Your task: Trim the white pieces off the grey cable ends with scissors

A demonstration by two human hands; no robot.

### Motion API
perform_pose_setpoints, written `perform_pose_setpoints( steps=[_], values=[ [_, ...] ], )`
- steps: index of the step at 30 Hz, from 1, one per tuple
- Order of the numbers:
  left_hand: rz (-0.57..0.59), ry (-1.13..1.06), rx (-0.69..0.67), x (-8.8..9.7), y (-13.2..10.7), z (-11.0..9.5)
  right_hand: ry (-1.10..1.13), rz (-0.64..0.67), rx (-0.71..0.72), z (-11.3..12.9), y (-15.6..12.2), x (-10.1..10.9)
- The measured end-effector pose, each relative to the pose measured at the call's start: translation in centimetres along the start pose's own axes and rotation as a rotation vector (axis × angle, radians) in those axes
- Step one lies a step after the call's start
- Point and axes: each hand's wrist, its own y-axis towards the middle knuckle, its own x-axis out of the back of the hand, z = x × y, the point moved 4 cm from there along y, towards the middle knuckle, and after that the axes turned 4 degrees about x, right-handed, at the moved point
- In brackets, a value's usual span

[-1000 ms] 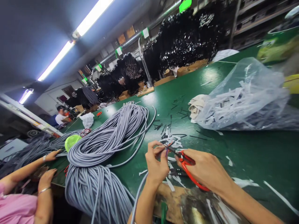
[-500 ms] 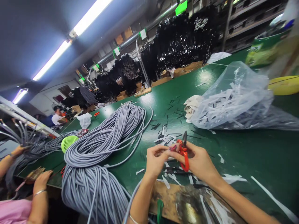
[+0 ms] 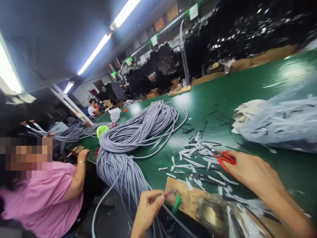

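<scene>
My right hand (image 3: 250, 172) lies on the green table (image 3: 247, 86), closed round red-handled scissors (image 3: 223, 157) whose blades point left over white and black offcuts (image 3: 195, 155). My left hand (image 3: 147, 206) is low at the table's near edge, pinching the end of a grey cable (image 3: 170, 211) with coloured wire tips showing. A big coil of grey cable (image 3: 138, 135) lies to the left and spills over the edge.
A clear plastic bag of offcuts (image 3: 279, 122) sits at the right. A person in a pink shirt (image 3: 47, 195) sits close on my left, one hand on the table edge. A brown wooden board (image 3: 188, 198) with a green clip lies at the near edge. A green basket (image 3: 102, 131) stands behind the coil.
My hands have parted: the left dropped to the table's near edge with the cable end, the right moved right with the scissors. The view swung left and the neighbour now shows.
</scene>
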Motion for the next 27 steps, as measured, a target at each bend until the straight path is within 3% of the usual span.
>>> perform_pose_setpoints(
  steps=[2, 4, 6, 8, 10, 13, 15, 18, 25, 27],
  values=[
    [0.048, 0.112, 0.112, 1.4, -3.1, 4.3, -0.07, 0.173, -0.038, -0.3, -0.1, -0.3],
    [0.085, 0.28, 0.101, 2.2, -5.3, 5.8, -0.117, 0.299, -0.068, -0.4, -0.1, -0.6],
    [0.003, 0.389, 0.019, 3.0, -5.5, 4.1, -0.16, 0.315, -0.034, -0.4, 0.2, -1.0],
    [-0.039, 0.433, -0.088, 3.4, -3.4, 0.4, -0.187, 0.254, 0.053, -0.1, 0.6, -1.5],
    [-0.031, 0.514, -0.183, 3.4, 0.5, -3.5, -0.183, 0.218, 0.118, 0.0, 0.9, -2.1],
    [-0.19, 0.639, -0.187, 3.0, 7.1, -7.2, -0.149, 0.21, 0.128, -0.1, 1.0, -2.3],
    [-0.237, 0.664, -0.175, 2.1, 10.4, -8.1, -0.13, 0.187, 0.121, -0.3, 0.9, -1.8],
    [-0.263, 0.666, -0.163, 1.7, 13.0, -8.3, -0.105, 0.145, 0.106, -0.6, 0.8, -1.1],
    [-0.414, 0.57, -0.219, 6.7, 14.3, -11.2, -0.05, 0.11, 0.133, -0.9, 0.9, -1.2],
    [-0.435, 0.57, -0.219, 7.2, 14.4, -11.6, -0.04, 0.1, 0.134, -0.9, 0.9, -1.1]
  ],
)
